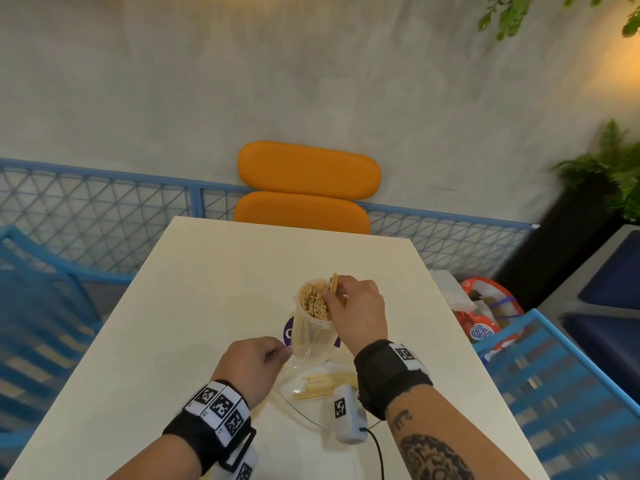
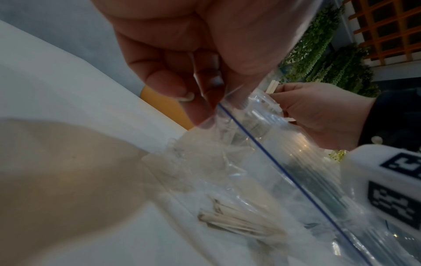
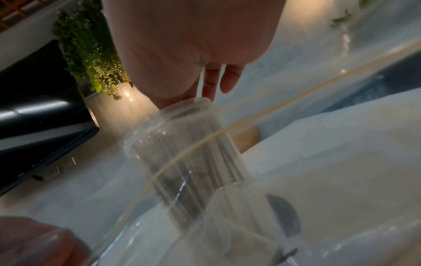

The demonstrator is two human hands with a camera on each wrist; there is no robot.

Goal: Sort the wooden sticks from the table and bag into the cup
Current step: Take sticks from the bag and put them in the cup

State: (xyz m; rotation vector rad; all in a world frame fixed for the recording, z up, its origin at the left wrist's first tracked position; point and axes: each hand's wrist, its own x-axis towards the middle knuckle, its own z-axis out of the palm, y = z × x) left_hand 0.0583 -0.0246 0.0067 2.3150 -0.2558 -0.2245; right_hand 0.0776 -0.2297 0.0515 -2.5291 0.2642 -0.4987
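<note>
A clear plastic cup [image 1: 309, 327] packed with wooden sticks [image 1: 314, 301] stands mid-table; in the right wrist view the cup [image 3: 189, 162] shows from the side. My right hand [image 1: 349, 306] hovers over its rim and pinches a few sticks [image 1: 334, 284] upright above the opening. In front of the cup lies a clear zip bag [image 1: 311, 382] with several sticks [image 1: 327, 386] inside. My left hand [image 1: 254, 362] pinches the bag's top edge; in the left wrist view the fingertips [image 2: 205, 100] grip the blue zip line of the bag [image 2: 262, 171], its sticks [image 2: 239, 223] lying below.
The white table [image 1: 207, 306] reaches back to an orange chair [image 1: 308, 188]. Blue chairs [image 1: 571, 393] flank it, and a red bag [image 1: 485, 306] sits on the right one. A purple mark [image 1: 288, 332] lies under the cup. A cable [image 1: 379, 455] runs from my right wrist.
</note>
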